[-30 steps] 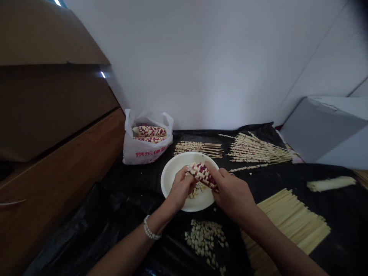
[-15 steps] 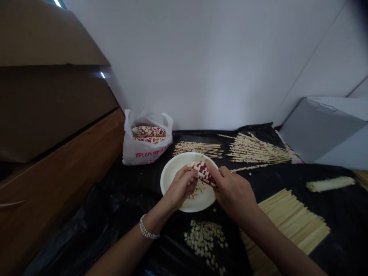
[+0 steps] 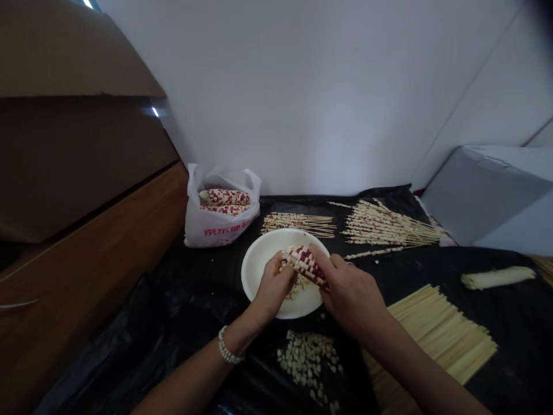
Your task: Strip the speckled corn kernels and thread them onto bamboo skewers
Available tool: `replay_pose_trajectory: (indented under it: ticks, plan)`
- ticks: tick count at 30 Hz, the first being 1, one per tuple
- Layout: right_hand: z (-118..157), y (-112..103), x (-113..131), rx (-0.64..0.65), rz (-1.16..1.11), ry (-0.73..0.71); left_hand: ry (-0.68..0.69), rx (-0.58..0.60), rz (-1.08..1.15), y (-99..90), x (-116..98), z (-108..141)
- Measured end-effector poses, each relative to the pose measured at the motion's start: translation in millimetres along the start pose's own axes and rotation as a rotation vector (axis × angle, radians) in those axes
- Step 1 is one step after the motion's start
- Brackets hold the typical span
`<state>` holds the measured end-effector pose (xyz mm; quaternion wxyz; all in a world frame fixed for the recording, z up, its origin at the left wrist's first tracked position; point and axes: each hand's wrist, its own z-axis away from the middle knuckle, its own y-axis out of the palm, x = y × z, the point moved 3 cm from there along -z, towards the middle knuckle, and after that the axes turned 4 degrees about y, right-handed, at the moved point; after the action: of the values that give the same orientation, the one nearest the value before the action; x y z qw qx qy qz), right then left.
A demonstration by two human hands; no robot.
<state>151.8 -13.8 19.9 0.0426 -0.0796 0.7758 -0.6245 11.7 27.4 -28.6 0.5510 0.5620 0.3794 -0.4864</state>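
Note:
An ear of corn (image 3: 305, 262) with cream and dark red kernels is held over a white bowl (image 3: 254, 259). My right hand (image 3: 348, 288) is wrapped round its right end. At the left end, my left hand (image 3: 275, 282) has its fingers closed against the kernels; the fingertips are partly hidden, so whether loose kernels are in them does not show. Loose kernels (image 3: 302, 282) lie in the bowl beneath the ear. More pale kernels (image 3: 309, 360) are spread on the black plastic sheet in front of the bowl.
A white plastic bag (image 3: 220, 227) with corn ears stands behind the bowl at left. Sticks threaded with kernels (image 3: 375, 225) lie at the back. Bare sticks (image 3: 444, 328) and a stripped cob (image 3: 496, 277) are on the right. A white box (image 3: 488, 196) stands beyond them.
My left hand has shifted slightly, its wrist further right and its fingers lower on the ear's left end. My right hand keeps its hold on the corn.

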Motion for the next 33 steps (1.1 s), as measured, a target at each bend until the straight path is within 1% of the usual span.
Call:
replay_pose_trajectory:
  ticks: [4,7,12,17,20,22,24,26,27,28,29,33]
  plan:
    - [-2,1,-5,0.007,-0.017,0.025,-0.104,0.134,0.144,1.5,-8,1]
    - [-3,3,-6,-0.015,-0.025,0.026,-0.139,0.189,0.224,1.1,-17,2]
    - [-2,3,-5,-0.057,0.018,0.008,-0.235,0.184,0.294,0.9,-19,1]
    - [0,-1,1,-0.131,0.119,-0.036,-0.268,0.148,0.284,0.5,-19,1]
    - [1,0,6,-0.157,0.187,-0.055,-0.260,0.125,0.230,-0.4,-19,-1]
    - [1,2,8,-0.154,0.209,-0.053,-0.238,0.086,0.180,0.0,-15,-2]
    - [1,3,9,-0.139,0.176,-0.050,-0.165,0.018,0.117,0.9,-11,-2]
    - [1,3,7,-0.110,0.117,-0.042,-0.035,-0.068,0.062,1.0,-10,-3]
    - [1,3,6,-0.096,0.091,-0.036,-0.008,-0.066,0.048,1.6,-9,-2]
    - [0,3,5,-0.082,0.076,-0.028,-0.001,-0.052,0.047,1.7,-8,-2]
    - [0,2,3,-0.070,0.072,-0.018,-0.022,-0.014,0.059,1.7,-8,-2]
    - [-2,1,-1,-0.053,0.091,0.002,-0.199,0.178,0.189,-1.0,-13,-2]
